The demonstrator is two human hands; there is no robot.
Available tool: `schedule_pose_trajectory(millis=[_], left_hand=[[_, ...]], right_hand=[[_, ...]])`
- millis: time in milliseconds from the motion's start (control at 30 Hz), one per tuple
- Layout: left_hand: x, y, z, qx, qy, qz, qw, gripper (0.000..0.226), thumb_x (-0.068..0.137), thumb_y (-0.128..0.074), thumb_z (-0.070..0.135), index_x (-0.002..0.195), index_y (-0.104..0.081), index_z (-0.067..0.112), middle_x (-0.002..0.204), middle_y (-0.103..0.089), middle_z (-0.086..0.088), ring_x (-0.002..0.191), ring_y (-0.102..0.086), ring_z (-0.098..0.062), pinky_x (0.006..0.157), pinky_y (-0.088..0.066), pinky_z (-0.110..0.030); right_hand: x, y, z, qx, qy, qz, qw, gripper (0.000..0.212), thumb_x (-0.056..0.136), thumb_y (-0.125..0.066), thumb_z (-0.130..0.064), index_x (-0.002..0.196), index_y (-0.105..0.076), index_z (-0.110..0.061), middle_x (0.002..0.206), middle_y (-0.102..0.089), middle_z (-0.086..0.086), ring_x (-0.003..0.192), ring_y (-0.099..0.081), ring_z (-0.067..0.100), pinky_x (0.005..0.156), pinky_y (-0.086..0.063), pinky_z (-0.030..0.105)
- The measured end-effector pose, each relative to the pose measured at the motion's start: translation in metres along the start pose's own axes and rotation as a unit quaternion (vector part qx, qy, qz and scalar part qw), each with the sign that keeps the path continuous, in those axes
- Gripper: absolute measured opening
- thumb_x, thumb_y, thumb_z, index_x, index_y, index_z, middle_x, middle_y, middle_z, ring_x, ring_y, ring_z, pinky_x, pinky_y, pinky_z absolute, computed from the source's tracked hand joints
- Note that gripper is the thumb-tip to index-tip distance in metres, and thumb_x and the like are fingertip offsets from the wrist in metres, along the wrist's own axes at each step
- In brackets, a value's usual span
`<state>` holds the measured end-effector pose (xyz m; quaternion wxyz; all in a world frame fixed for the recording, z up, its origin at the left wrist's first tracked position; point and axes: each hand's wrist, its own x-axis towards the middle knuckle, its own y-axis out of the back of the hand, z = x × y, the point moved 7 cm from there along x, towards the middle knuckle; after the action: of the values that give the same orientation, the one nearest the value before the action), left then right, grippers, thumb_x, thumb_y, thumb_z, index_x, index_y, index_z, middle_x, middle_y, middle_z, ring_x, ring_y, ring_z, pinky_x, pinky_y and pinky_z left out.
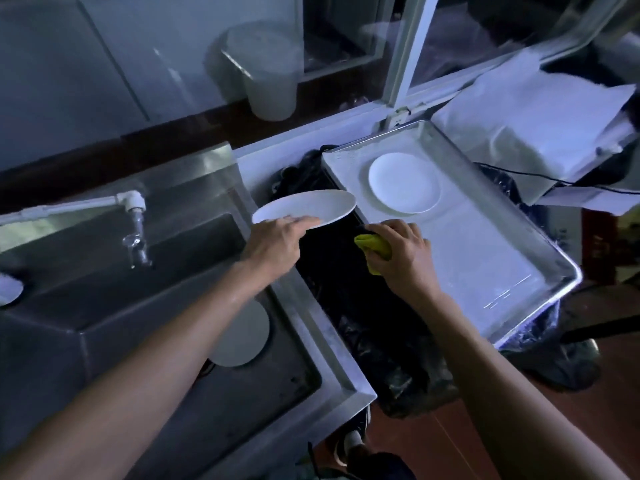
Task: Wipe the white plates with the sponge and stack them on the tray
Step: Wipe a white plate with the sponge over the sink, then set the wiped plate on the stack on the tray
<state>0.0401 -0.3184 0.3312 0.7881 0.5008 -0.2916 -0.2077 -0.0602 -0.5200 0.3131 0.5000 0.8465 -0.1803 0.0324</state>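
Head view: left hand (277, 242) grips a near-level white plate (304, 207) at its near rim, the tray (540, 237) and stacked plate (404, 182) lying toward two o'clock, while right hand (403, 252) clutches the yellow sponge (374, 249) just beside.

white plate (304, 206) held tilted, yellow sponge (375, 247) gripped

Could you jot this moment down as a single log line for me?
left hand: holds white plate over gap beside sink | right hand: grips yellow sponge | tray: one plate | sink: another plate
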Motion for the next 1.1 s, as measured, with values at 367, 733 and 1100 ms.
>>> schedule_pose_trajectory(millis=[367, 733, 1100], left_hand=[[0.143, -0.096, 0.107, 0.027, -0.065, -0.041, 0.997, 0.06, 0.087, -0.047, -0.009, 0.137, -0.063, 0.021, 0.14, -0.063, -0.004, 0.129, -0.06, -0.031, 0.1, -0.051, -0.047], [0.209, -0.195, 0.122, 0.06, -0.047, -0.104, 0.992, 0.059, 0.089, -0.053, -0.007, 0.14, -0.059, 0.022, 0.146, -0.058, -0.003, 0.14, -0.049, -0.028, 0.109, -0.037, -0.049], [0.226, -0.233, 0.121, 0.124, -0.067, -0.147, 0.979, 0.063, 0.093, -0.052, -0.004, 0.151, -0.047, 0.019, 0.156, -0.046, -0.006, 0.145, -0.04, -0.031, 0.113, -0.033, -0.057]], right_hand=[[0.048, 0.055, 0.141, -0.005, -0.054, 0.033, 0.998, 0.039, 0.083, -0.074, -0.03, 0.119, -0.066, -0.042, 0.11, -0.06, -0.012, 0.098, -0.053, 0.022, 0.079, -0.046, 0.045], [0.059, 0.048, 0.213, 0.014, -0.093, 0.012, 0.996, 0.04, 0.083, -0.073, -0.029, 0.121, -0.066, -0.038, 0.114, -0.06, -0.011, 0.098, -0.051, 0.02, 0.082, -0.041, 0.044], [0.065, 0.025, 0.23, 0.026, -0.108, -0.029, 0.993, 0.043, 0.083, -0.072, -0.033, 0.124, -0.063, -0.041, 0.117, -0.058, -0.013, 0.101, -0.049, 0.018, 0.083, -0.04, 0.043]])
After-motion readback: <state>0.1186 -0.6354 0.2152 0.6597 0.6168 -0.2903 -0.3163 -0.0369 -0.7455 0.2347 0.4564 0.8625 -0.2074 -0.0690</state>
